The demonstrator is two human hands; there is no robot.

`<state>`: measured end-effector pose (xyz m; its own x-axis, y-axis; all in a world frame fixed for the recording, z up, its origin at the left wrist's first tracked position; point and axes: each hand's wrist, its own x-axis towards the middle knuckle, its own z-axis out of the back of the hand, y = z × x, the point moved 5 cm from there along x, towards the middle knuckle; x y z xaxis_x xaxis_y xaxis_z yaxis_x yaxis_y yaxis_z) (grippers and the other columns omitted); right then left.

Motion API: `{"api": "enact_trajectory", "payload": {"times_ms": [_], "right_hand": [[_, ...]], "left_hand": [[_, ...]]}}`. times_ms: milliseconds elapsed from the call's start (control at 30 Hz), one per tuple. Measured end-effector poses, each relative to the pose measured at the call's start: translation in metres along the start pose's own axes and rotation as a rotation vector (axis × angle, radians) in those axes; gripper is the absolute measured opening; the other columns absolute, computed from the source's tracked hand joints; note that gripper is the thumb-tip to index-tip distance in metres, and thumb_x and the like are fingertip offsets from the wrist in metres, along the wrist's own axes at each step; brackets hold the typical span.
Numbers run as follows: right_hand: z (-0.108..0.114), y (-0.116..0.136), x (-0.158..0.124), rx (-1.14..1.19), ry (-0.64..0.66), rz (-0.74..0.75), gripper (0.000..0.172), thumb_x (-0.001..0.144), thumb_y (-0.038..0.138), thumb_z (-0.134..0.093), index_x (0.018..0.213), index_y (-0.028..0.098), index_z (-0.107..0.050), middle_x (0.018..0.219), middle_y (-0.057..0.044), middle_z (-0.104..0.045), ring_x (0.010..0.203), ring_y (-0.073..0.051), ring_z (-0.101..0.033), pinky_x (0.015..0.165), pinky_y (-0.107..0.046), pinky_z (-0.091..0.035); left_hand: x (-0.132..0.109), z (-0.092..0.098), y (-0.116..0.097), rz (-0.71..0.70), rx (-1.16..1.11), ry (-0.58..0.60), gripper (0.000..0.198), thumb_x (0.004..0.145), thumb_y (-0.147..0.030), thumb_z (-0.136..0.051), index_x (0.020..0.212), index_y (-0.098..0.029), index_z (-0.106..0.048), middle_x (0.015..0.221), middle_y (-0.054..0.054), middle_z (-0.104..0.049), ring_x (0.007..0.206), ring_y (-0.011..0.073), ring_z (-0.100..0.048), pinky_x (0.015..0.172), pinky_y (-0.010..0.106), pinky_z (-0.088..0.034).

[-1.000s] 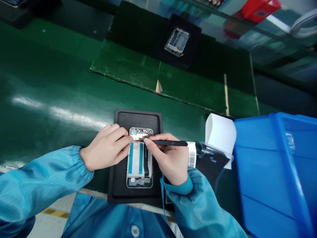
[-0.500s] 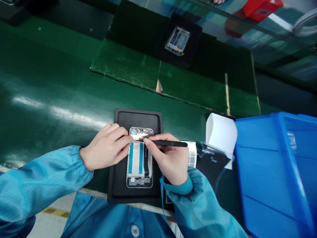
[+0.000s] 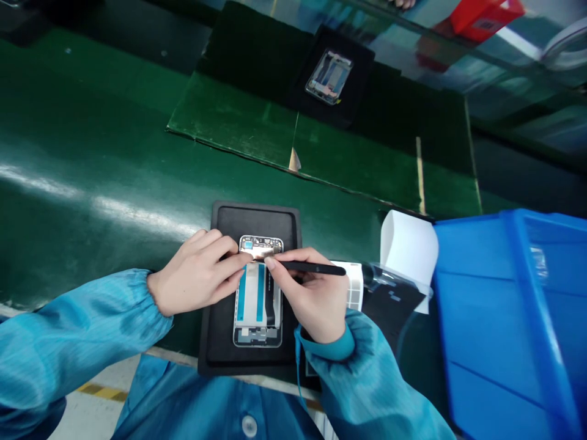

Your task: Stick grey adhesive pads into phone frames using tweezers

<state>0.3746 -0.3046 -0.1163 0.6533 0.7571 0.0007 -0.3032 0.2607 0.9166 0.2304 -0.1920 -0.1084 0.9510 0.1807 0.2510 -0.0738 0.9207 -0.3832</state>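
A phone frame (image 3: 258, 293) lies flat near the middle of a black rubber tray (image 3: 257, 214), with teal strips on white backing down its length and a copper-coloured foil piece (image 3: 259, 251) near its far end. The left hand (image 3: 197, 275) is on the tray's left side, fingers close together, tips on the frame just below the foil. Whether they press or only rest can't be told. The right hand (image 3: 312, 299) is closed pen-style on a slim black tool (image 3: 316, 268), thumb and fingers together around it. The tool's tip is hidden under the fingertips, right at the foil.

Risks, as judged from here: the tip could skid off the foil and scratch the frame or tear the thin layers, most likely from too much pressure at a blind contact point. The frame shows no clamp, so it could shift on the tray if the left fingers ease off. A hard push could crease the foil.

Right of the tray, a gridded label strip (image 3: 353, 284) sits close to the right hand — a bumped wrist could snag it. Past that, a blue plastic bin (image 3: 499, 324) stands beside the tray.
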Motion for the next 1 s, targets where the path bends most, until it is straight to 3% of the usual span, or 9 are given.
{"api": "enact_trajectory", "payload": {"times_ms": [200,333,600,700,767,867,933,1000], "right_hand": [[-0.002,0.001,-0.001,0.008,0.002,-0.005,0.008,0.079,0.024,-0.077,0.080,0.020,-0.070,0.072,0.000,-0.070,0.053,-0.011,-0.062,0.048,-0.021,-0.051],[0.005,-0.002,-0.001,0.050,-0.065,-0.015,0.011,0.078,0.026,-0.078,0.079,0.020,-0.069,0.071,-0.001,-0.070,0.056,-0.013,-0.065,0.051,-0.023,-0.054],[0.008,-0.010,0.005,0.222,-0.161,-0.095,0.020,0.074,0.031,-0.080,0.077,0.018,-0.066,0.068,0.000,-0.067,0.047,-0.012,-0.062,0.043,-0.022,-0.052],[0.008,-0.014,0.006,0.289,-0.171,-0.113,0.022,0.073,0.033,-0.080,0.077,0.017,-0.065,0.065,0.001,-0.066,0.045,-0.012,-0.061,0.043,-0.024,-0.054],[0.008,-0.017,0.006,0.339,-0.184,-0.109,0.022,0.074,0.032,-0.080,0.078,0.017,-0.064,0.065,0.001,-0.066,0.045,-0.011,-0.061,0.043,-0.024,-0.054],[0.009,-0.023,0.006,0.430,-0.221,-0.099,0.021,0.075,0.031,-0.080,0.079,0.017,-0.064,0.068,0.001,-0.066,0.044,-0.010,-0.059,0.044,-0.023,-0.053],[0.009,-0.025,0.007,0.484,-0.234,-0.101,0.021,0.075,0.030,-0.079,0.079,0.017,-0.064,0.068,0.002,-0.067,0.044,-0.009,-0.059,0.045,-0.023,-0.052],[0.008,-0.026,0.008,0.536,-0.237,-0.098,0.021,0.074,0.030,-0.079,0.079,0.017,-0.064,0.066,0.002,-0.066,0.045,-0.009,-0.058,0.045,-0.023,-0.051]], "left_hand": [[0.000,0.000,-0.008,-0.082,0.204,0.106,0.030,0.099,-0.027,-0.047,0.122,-0.016,-0.061,0.090,0.006,-0.060,0.081,0.0213,-0.050,0.067,0.037,-0.037],[-0.001,0.001,-0.017,-0.143,0.322,0.146,0.033,0.098,-0.023,-0.048,0.127,-0.010,-0.058,0.093,0.007,-0.061,0.081,0.0215,-0.051,0.066,0.037,-0.036],[0.003,0.003,-0.040,-0.223,0.459,0.192,0.028,0.093,-0.012,-0.044,0.113,-0.007,-0.064,0.100,0.013,-0.063,0.083,0.0237,-0.053,0.071,0.038,-0.038],[0.002,0.004,-0.038,-0.204,0.454,0.201,0.030,0.093,-0.012,-0.045,0.118,-0.008,-0.061,0.103,0.012,-0.063,0.085,0.0236,-0.054,0.073,0.038,-0.039],[-0.003,0.010,-0.030,-0.086,0.434,0.149,0.032,0.093,-0.014,-0.046,0.124,-0.012,-0.057,0.107,0.011,-0.063,0.088,0.0236,-0.056,0.074,0.037,-0.040],[-0.018,0.020,-0.013,0.300,0.418,0.038,0.022,0.095,-0.030,-0.050,0.108,-0.015,-0.058,0.096,0.009,-0.064,0.084,0.0239,-0.058,0.072,0.036,-0.042],[-0.032,0.018,-0.007,0.543,0.396,0.101,0.027,0.095,-0.043,-0.049,0.093,-0.017,-0.055,0.082,0.006,-0.062,0.073,0.0221,-0.058,0.064,0.033,-0.040],[-0.040,0.010,-0.008,0.675,0.379,0.226,0.031,0.096,-0.047,-0.043,0.086,-0.019,-0.051,0.077,0.004,-0.062,0.066,0.0203,-0.059,0.057,0.031,-0.036]]}}
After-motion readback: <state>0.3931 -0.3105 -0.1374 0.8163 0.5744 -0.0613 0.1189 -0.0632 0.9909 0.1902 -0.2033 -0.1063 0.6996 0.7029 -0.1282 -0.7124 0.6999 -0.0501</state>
